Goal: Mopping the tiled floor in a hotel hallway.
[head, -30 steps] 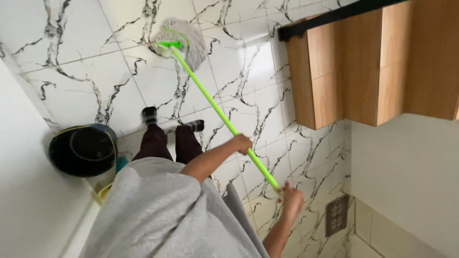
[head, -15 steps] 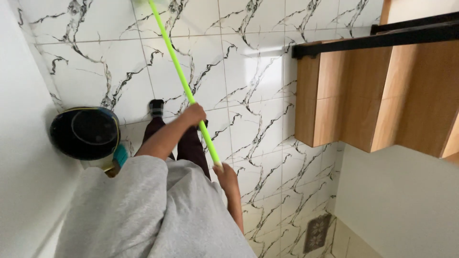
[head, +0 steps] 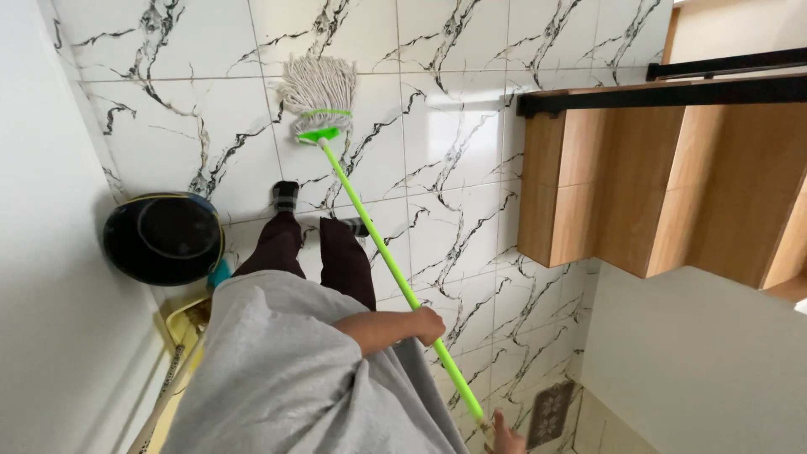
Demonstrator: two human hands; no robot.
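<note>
A mop with a bright green handle (head: 378, 252) and a white string head (head: 318, 84) lies on the white marble-pattern floor tiles (head: 471, 151) ahead of my feet. My left hand (head: 427, 324) grips the handle at mid-length, its arm reaching out from my grey shirt. My right hand (head: 503, 437) holds the handle's near end at the bottom edge and is only partly in view. My dark-trousered legs and socked feet (head: 286, 195) stand just left of the handle.
A black bucket (head: 164, 237) stands by the white wall on the left, with a yellow container (head: 181, 324) below it. Wooden stair steps (head: 672, 185) with a black rail rise on the right. A patterned floor drain (head: 551, 412) sits near my right hand.
The mop head, out of view at the top half a second ago, has come back toward my feet. Both hands have slid lower and to the right in the frame.
</note>
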